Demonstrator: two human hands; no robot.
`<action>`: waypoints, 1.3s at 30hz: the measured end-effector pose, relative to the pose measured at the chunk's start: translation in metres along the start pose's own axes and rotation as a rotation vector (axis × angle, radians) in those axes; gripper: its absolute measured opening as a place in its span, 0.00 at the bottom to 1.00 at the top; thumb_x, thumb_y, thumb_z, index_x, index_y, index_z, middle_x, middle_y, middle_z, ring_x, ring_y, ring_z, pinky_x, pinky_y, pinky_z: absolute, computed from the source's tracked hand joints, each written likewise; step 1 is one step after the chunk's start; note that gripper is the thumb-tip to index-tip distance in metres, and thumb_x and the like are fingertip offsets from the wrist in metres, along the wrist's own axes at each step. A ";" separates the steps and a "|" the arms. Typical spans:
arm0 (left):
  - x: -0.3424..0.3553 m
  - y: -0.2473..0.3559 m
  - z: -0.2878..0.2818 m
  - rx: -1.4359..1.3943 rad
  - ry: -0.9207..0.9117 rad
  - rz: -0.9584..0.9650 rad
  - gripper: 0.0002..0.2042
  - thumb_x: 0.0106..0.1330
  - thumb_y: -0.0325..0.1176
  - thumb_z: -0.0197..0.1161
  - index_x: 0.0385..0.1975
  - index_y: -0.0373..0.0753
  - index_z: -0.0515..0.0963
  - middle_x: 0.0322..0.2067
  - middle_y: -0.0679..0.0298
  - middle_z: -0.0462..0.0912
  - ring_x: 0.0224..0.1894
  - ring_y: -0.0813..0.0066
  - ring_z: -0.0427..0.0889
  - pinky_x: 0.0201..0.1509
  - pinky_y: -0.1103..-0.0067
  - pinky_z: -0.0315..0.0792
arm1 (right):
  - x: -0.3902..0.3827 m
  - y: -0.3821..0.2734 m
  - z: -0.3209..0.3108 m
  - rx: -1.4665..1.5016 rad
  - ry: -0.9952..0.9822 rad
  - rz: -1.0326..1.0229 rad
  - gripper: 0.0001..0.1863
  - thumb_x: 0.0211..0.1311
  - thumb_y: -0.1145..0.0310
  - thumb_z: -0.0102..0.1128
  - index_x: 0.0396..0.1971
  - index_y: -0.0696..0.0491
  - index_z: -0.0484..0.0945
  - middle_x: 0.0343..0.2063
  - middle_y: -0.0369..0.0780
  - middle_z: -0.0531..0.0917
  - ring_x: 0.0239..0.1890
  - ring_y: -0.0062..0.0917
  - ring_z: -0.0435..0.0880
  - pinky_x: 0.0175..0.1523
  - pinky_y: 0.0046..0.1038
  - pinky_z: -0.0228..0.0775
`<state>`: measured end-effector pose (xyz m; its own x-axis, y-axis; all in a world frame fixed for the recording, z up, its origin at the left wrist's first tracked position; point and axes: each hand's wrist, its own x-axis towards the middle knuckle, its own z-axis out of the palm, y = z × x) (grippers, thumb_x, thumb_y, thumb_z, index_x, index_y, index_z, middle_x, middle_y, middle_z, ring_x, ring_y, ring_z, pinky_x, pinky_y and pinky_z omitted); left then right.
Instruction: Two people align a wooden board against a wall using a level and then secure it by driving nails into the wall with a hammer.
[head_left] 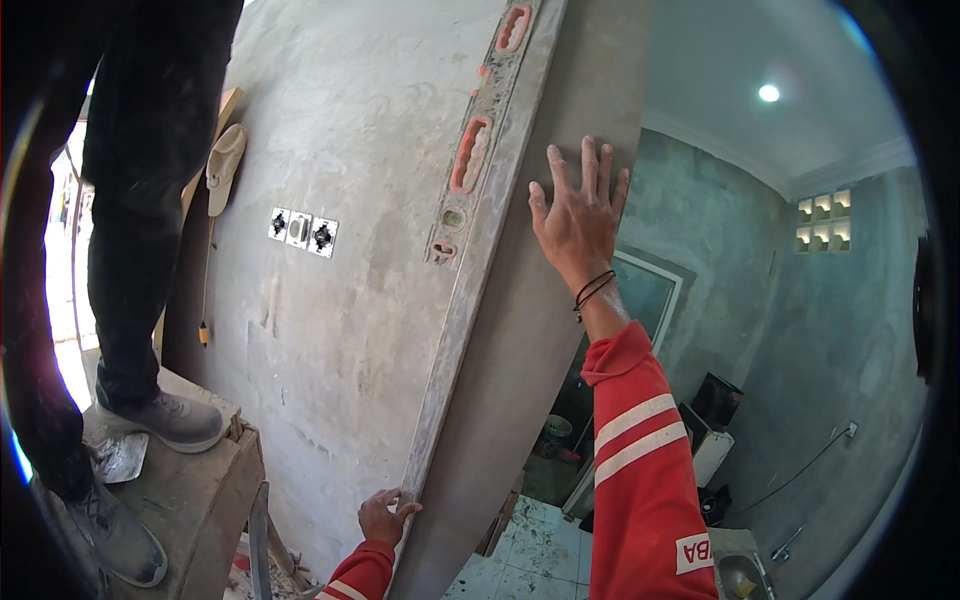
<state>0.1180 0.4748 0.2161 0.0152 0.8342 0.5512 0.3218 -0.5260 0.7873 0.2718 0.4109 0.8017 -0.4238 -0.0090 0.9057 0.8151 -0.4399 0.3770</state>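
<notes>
So the star here is a long grey strip [487,235] running up the edge of a plastered wall [340,120], leaning a bit to the right toward its top. Just left of its upper part is a spirit level [488,90] with reddish grip slots, lined up along the strip and pretty crusted with mortar (can't tell if the two actually touch).

The left hand [385,518] is down at the strip's lower end, fingers bent, thumb sticking out and fingertips right on the edge; I can't tell if that's a proper grip or just a touch. The right hand [580,215] is wide open, fingers spread, laid on the smooth grey face [530,270] just right of the strip, and it isn't gripping anything.

Well left of the strip, somebody else in dark trousers [140,200] and dusty shoes [180,420] is standing on a wooden platform [215,490]. Between that person and the strip there are three socket boxes [299,229] in the wall, plus a light-coloured cap [227,165] hanging up. Right of the strip it opens into a room with a lit ceiling lamp [768,93] and pale floor tiles [530,550].
</notes>
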 end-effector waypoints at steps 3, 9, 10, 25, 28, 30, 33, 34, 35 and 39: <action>-0.002 0.005 -0.005 0.048 0.003 -0.013 0.34 0.51 0.62 0.85 0.49 0.39 0.93 0.43 0.55 0.94 0.46 0.55 0.93 0.52 0.64 0.84 | -0.001 -0.002 0.003 -0.001 0.007 -0.008 0.31 0.79 0.46 0.58 0.75 0.43 0.76 0.80 0.51 0.66 0.84 0.52 0.59 0.85 0.62 0.47; -0.001 0.010 -0.003 0.074 -0.042 -0.034 0.33 0.53 0.62 0.84 0.49 0.41 0.92 0.43 0.57 0.93 0.43 0.56 0.93 0.50 0.63 0.83 | -0.003 0.001 0.003 0.007 0.024 -0.035 0.31 0.79 0.45 0.58 0.75 0.43 0.76 0.79 0.52 0.67 0.84 0.52 0.60 0.84 0.64 0.47; -0.001 0.010 -0.001 0.064 -0.041 -0.032 0.33 0.52 0.63 0.84 0.49 0.41 0.92 0.43 0.57 0.93 0.42 0.56 0.93 0.50 0.62 0.83 | -0.009 -0.002 -0.002 0.009 0.002 -0.037 0.31 0.79 0.45 0.58 0.75 0.43 0.76 0.79 0.52 0.67 0.84 0.52 0.60 0.84 0.64 0.47; -0.004 0.032 -0.007 0.070 0.036 -0.016 0.26 0.54 0.50 0.87 0.46 0.38 0.91 0.39 0.58 0.90 0.36 0.60 0.91 0.43 0.66 0.83 | -0.118 -0.061 -0.014 0.458 -0.190 -0.348 0.33 0.65 0.56 0.75 0.69 0.47 0.78 0.75 0.40 0.74 0.82 0.35 0.67 0.85 0.60 0.51; -0.004 0.035 -0.007 0.082 0.022 -0.063 0.26 0.55 0.48 0.87 0.49 0.38 0.91 0.40 0.58 0.89 0.37 0.60 0.91 0.45 0.67 0.84 | -0.121 -0.060 -0.009 0.609 -0.159 -0.318 0.32 0.71 0.63 0.68 0.75 0.44 0.74 0.78 0.36 0.72 0.82 0.33 0.68 0.84 0.61 0.52; -0.012 0.039 -0.007 0.103 0.022 -0.117 0.27 0.56 0.46 0.87 0.53 0.39 0.90 0.41 0.58 0.89 0.39 0.60 0.91 0.46 0.67 0.84 | -0.111 -0.058 -0.021 0.460 -0.277 -0.390 0.34 0.73 0.49 0.70 0.70 0.54 0.76 0.77 0.46 0.72 0.84 0.41 0.62 0.87 0.59 0.45; -0.039 0.062 0.016 -0.090 0.213 -0.235 0.36 0.64 0.44 0.82 0.72 0.40 0.79 0.55 0.54 0.84 0.53 0.58 0.88 0.59 0.63 0.83 | -0.113 -0.051 -0.021 0.411 -0.226 -0.407 0.35 0.68 0.52 0.75 0.67 0.56 0.75 0.76 0.44 0.73 0.84 0.37 0.63 0.88 0.52 0.47; -0.052 0.067 0.025 -0.080 0.220 -0.250 0.36 0.64 0.44 0.82 0.72 0.40 0.79 0.55 0.54 0.84 0.53 0.58 0.88 0.59 0.63 0.83 | -0.115 -0.052 -0.024 0.430 -0.229 -0.409 0.35 0.68 0.52 0.75 0.67 0.56 0.75 0.76 0.44 0.73 0.84 0.37 0.63 0.88 0.52 0.47; -0.066 0.074 0.036 -0.040 0.287 -0.245 0.39 0.65 0.45 0.81 0.74 0.39 0.74 0.59 0.51 0.81 0.59 0.53 0.84 0.63 0.62 0.81 | -0.115 -0.052 -0.027 0.404 -0.223 -0.410 0.34 0.68 0.52 0.75 0.66 0.56 0.76 0.76 0.44 0.73 0.84 0.38 0.63 0.88 0.53 0.47; -0.102 0.083 0.069 -0.051 0.307 -0.208 0.47 0.71 0.48 0.76 0.83 0.34 0.58 0.74 0.42 0.65 0.76 0.40 0.68 0.79 0.55 0.67 | -0.115 -0.048 -0.026 0.388 -0.187 -0.441 0.33 0.70 0.52 0.73 0.66 0.56 0.76 0.76 0.45 0.73 0.84 0.39 0.63 0.88 0.54 0.47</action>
<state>0.2085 0.3570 0.2064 -0.3328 0.8397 0.4292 0.2406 -0.3645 0.8996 0.2717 0.4098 0.6746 -0.7057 0.2723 0.6541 0.6783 -0.0069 0.7348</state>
